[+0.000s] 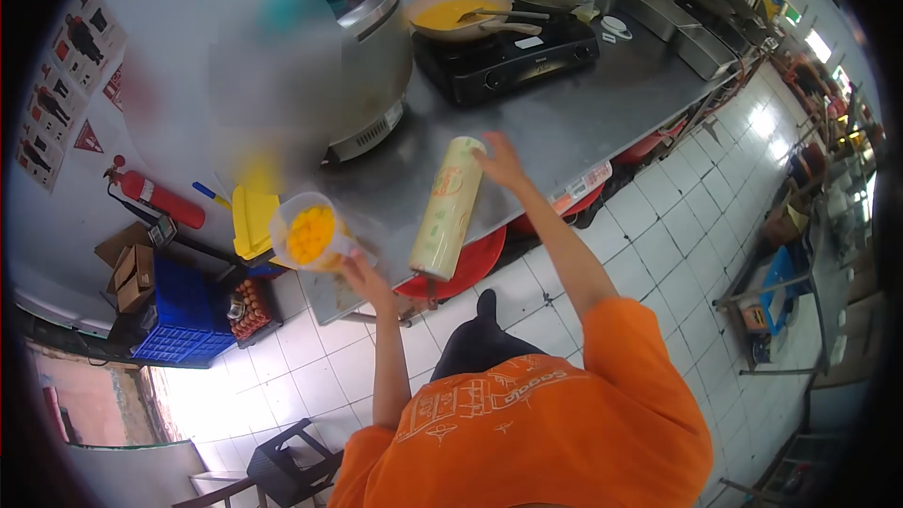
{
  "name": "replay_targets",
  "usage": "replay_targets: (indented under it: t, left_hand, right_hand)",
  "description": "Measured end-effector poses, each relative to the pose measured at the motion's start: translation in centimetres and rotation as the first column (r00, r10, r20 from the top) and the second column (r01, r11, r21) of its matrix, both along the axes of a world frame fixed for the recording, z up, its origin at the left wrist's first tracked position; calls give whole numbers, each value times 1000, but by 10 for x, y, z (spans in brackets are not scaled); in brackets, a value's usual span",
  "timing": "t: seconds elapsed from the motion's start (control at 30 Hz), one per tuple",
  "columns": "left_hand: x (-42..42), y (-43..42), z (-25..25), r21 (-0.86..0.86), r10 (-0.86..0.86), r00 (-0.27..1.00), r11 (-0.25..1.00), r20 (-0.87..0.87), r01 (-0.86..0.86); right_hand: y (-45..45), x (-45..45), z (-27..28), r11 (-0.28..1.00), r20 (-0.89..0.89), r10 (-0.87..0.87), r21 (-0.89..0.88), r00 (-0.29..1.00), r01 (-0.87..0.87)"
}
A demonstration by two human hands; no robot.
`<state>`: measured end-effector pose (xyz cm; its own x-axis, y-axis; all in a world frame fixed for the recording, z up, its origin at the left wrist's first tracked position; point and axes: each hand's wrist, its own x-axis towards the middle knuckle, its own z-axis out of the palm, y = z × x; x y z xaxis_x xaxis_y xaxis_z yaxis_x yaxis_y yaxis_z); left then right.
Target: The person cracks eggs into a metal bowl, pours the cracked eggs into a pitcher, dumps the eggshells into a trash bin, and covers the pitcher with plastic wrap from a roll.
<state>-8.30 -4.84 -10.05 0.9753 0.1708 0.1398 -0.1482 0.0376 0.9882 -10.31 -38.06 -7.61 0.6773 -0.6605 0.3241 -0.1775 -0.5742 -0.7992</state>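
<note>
My left hand (362, 277) is closed on the side of a translucent plastic tub (331, 261) at the table's left front corner. Rounded yellow-orange pieces (310, 233) fill part of the tub; what they are is too small to tell. A thick pale-yellow roll with orange and green print (447, 212), looking like cling film, lies slanted near the front edge. At the roll's far end is my right hand (503, 165), its fingers apart and touching or very close to the rim.
A large metal cooker (372, 85) stands behind the tub, partly blurred. Further right, a black stove (508, 61) bears a pan (414, 9) of yellow food with a utensil. Below the table are a red basin (475, 263), a blue crate (183, 325) and eggs (249, 306).
</note>
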Motion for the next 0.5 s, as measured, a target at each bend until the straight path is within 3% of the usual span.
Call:
replay_targets:
  t: [0.03,0.07,0.1,0.13,0.2,0.3,0.4,0.43,0.5]
  left_hand:
    - [0,-9,-1,2,6,1000,1000,-6,-6]
    - [3,-17,-2,60,184,983,981,27,-185]
    - [9,-25,-2,110,353,933,927,74,-359]
    - [19,-29,-8,115,359,931,924,70,-365]
    - [37,-32,-22,89,557,823,819,107,-566]
    - [36,-39,-7,92,617,785,786,-58,-611]
    - [37,-47,-9,48,637,769,771,-50,-635]
    - [34,-51,-9,163,680,733,725,-9,-670]
    - [26,-59,-5,133,692,721,718,-40,-683]
  right_hand:
    - [0,23,2,1000,-117,-1,28,993,4]
    - [-4,42,4,998,-232,2,55,973,11]
    - [-10,54,7,998,-234,8,57,972,6]
    - [-13,58,5,995,-274,44,93,961,-19]
    - [-23,56,-5,990,-329,88,132,940,-47]
    - [-42,40,-28,966,-261,113,256,959,-45]
    - [-69,14,-27,934,-164,10,355,986,50]
    - [-82,4,-27,914,-140,-81,383,987,129]
    - [-109,-16,-34,890,-55,-199,408,978,204]
